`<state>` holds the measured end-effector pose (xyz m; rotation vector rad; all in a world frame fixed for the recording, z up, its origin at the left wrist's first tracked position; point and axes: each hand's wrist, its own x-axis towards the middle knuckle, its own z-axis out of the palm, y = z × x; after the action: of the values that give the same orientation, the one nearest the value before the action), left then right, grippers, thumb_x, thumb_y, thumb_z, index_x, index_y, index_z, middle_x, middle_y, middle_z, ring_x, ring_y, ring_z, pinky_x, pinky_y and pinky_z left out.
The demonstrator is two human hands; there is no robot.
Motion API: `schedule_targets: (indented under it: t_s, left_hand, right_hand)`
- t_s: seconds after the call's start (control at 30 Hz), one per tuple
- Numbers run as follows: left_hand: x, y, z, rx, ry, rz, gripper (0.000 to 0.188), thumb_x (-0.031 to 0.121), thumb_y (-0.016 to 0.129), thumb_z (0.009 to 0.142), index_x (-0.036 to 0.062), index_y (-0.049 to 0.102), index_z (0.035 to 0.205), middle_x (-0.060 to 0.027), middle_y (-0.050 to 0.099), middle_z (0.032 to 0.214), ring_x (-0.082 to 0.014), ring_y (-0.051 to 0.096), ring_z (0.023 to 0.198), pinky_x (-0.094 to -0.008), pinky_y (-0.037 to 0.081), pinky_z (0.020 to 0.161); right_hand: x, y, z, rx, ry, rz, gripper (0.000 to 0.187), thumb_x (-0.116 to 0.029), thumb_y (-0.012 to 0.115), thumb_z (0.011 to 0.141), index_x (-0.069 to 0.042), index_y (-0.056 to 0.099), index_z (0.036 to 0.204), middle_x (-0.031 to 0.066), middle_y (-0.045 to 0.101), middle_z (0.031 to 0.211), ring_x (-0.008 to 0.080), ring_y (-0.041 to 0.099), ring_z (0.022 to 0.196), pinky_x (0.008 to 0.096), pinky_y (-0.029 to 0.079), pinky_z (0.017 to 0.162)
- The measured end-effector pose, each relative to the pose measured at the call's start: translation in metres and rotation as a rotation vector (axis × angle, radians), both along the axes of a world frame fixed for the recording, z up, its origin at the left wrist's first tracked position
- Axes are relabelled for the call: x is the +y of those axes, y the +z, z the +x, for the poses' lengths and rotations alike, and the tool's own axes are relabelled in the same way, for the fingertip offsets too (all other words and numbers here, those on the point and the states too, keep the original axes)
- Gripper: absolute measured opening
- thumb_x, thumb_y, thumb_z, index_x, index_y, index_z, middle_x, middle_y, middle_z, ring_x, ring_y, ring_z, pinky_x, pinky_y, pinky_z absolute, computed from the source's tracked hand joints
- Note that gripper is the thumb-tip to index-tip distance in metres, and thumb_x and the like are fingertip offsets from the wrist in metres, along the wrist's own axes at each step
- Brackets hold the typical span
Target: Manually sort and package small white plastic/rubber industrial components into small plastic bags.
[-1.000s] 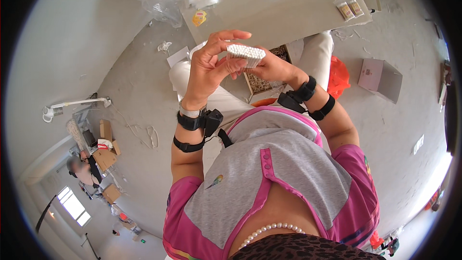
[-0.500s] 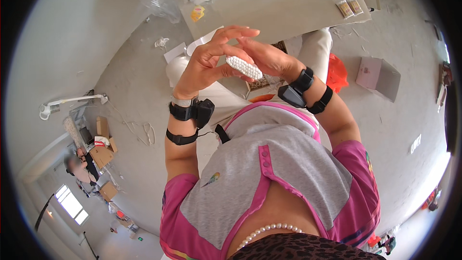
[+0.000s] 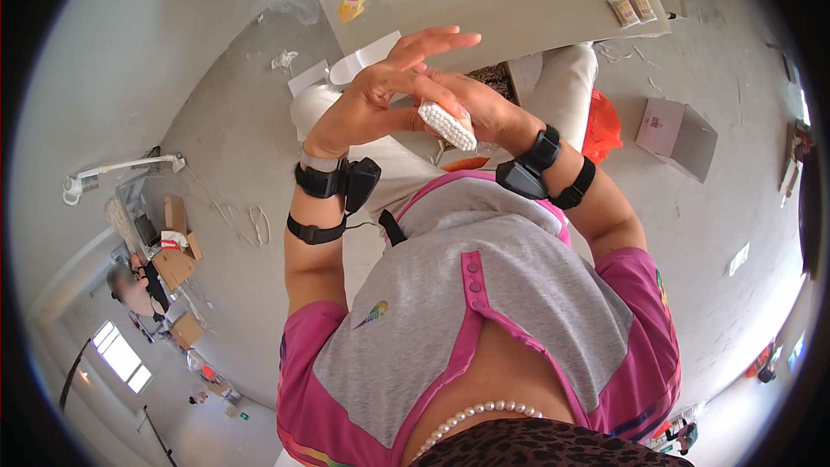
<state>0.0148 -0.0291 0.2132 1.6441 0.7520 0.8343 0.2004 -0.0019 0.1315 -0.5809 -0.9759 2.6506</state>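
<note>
Your left hand (image 3: 378, 97) grips the bundle of cotton swabs (image 3: 448, 126) between thumb and fingers, above your lap. The white tips face up to you, their oval slanting from upper left to lower right; the sticks' long axis goes away, mostly hidden. Whether your right hand (image 3: 486, 105), just beside, is closed, I cannot tell. Your hands partly cover a brownish heap (image 3: 494, 78); beyond, the surface (image 3: 501, 13) carries two small packs (image 3: 622, 10).

"Where are the packets (image 3: 631, 5)?"
"On the table (image 3: 510, 13), at its right end."
"The carton (image 3: 661, 134)?"
"On the floor (image 3: 674, 225), right of the plastic bag (image 3: 603, 125)."
"And the cotton-swab bundle (image 3: 447, 126)?"
"In the left hand (image 3: 387, 93)."
</note>
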Motion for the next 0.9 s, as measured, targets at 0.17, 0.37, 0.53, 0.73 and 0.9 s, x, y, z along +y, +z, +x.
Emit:
schedule_targets:
  t_s: [0.17,0.37,0.53,0.73,0.9]
  left_hand:
    - [0.005,-0.001,0.0,0.029,-0.009,0.006,0.029,0.006,0.083,0.075,0.0166,0.08,0.101,-0.0171,0.044,0.157,-0.0291,0.037,0.149,-0.0418,0.044,0.108]
    - [0.005,-0.006,0.005,-0.049,-0.026,-0.038,0.026,0.01,0.08,0.079,0.016,0.08,0.105,-0.0133,0.049,0.155,-0.0274,0.036,0.149,-0.04,0.042,0.109]
    - [0.005,-0.006,0.011,-0.136,-0.061,-0.053,0.026,0.015,0.077,0.085,0.0156,0.078,0.111,-0.0095,0.053,0.152,-0.0257,0.032,0.15,-0.0406,0.035,0.115]
    - [0.005,-0.002,0.019,-0.018,0.014,0.04,0.032,0.02,0.08,0.082,0.0153,0.078,0.114,-0.0054,0.052,0.153,-0.0257,0.04,0.145,-0.04,0.037,0.114]
    - [-0.011,0.005,0.046,0.07,0.4,0.092,0.053,0.018,0.082,0.082,0.0145,0.067,0.133,-0.0075,0.053,0.151,-0.0248,0.05,0.137,-0.04,0.042,0.112]
  right_hand:
    - [-0.002,-0.039,0.0,0.211,-0.333,1.2,0.046,-0.039,0.05,0.108,0.0,0.06,0.131,0.008,0.07,0.106,0.0107,0.07,0.09,0.0243,0.054,0.067]
    - [-0.012,0.0,0.007,0.133,-0.079,-0.068,0.035,-0.033,0.061,0.102,-0.004,0.063,0.12,0.0012,0.066,0.09,0.0084,0.063,0.074,0.0237,0.051,0.06]
    - [-0.018,0.003,0.008,0.259,-0.117,-0.247,0.027,-0.026,0.059,0.102,-0.003,0.064,0.114,0.0007,0.062,0.081,0.0072,0.054,0.061,0.0226,0.041,0.05]
    - [-0.019,-0.003,0.007,0.336,-0.289,-0.271,0.025,-0.024,0.06,0.103,-0.003,0.059,0.116,0.0014,0.056,0.083,0.008,0.05,0.061,0.0237,0.039,0.05]
    - [-0.001,0.001,0.002,0.223,-0.653,-0.304,0.03,-0.035,0.058,0.106,-0.009,0.063,0.092,-0.0017,0.057,0.071,0.0104,0.056,0.058,0.0259,0.045,0.05]
